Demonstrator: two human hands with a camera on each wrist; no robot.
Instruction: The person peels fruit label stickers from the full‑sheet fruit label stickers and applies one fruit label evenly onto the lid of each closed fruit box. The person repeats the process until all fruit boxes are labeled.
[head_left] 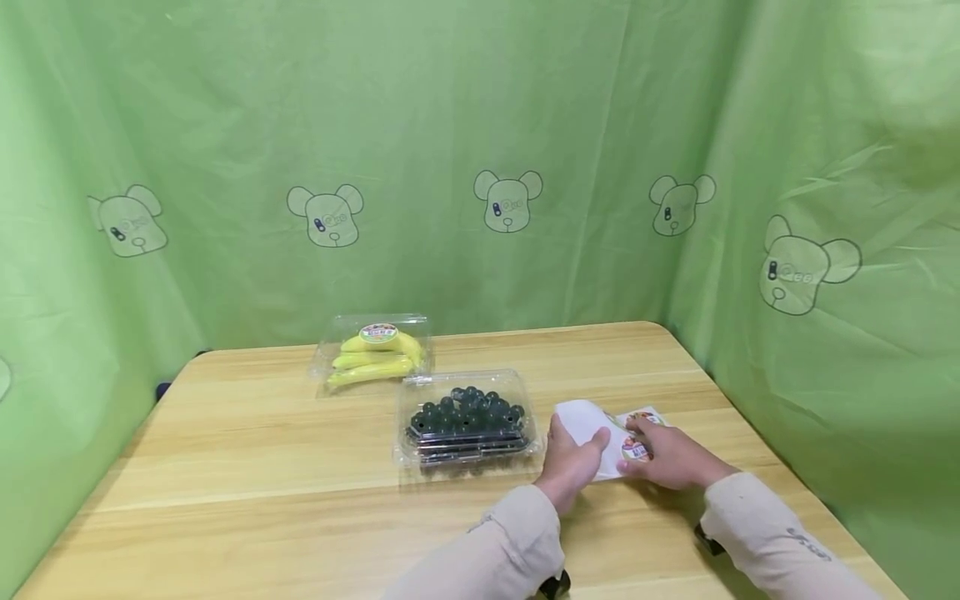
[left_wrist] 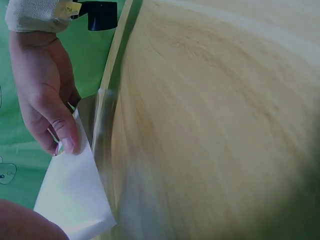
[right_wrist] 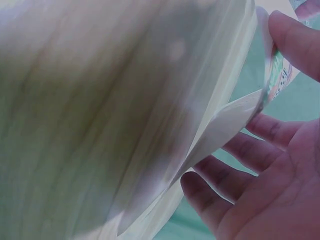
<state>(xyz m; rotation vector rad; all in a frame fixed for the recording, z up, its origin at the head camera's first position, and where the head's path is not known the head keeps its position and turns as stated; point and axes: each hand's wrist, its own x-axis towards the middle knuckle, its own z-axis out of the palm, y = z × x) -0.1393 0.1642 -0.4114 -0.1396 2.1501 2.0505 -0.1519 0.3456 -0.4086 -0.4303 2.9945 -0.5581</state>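
Observation:
Both hands hold a white sheet of fruit stickers (head_left: 588,422) above the right side of the table. My left hand (head_left: 570,461) grips its left part, thumb on top. At its right part my right hand (head_left: 673,457) pinches the sheet beside a round colourful sticker (head_left: 636,451). In the right wrist view the sheet (right_wrist: 225,125) bends, and a printed sticker (right_wrist: 280,75) shows near the right thumb (right_wrist: 297,42). Whether a sticker has lifted off is unclear. Left of the hands stands a clear plastic box of dark grapes (head_left: 468,417), its lid down.
Farther back on the left, a clear box of bananas (head_left: 375,358) carries a round sticker (head_left: 378,333) on its lid. The wooden table (head_left: 262,483) is enclosed by green curtains (head_left: 420,108) with bear-head prints.

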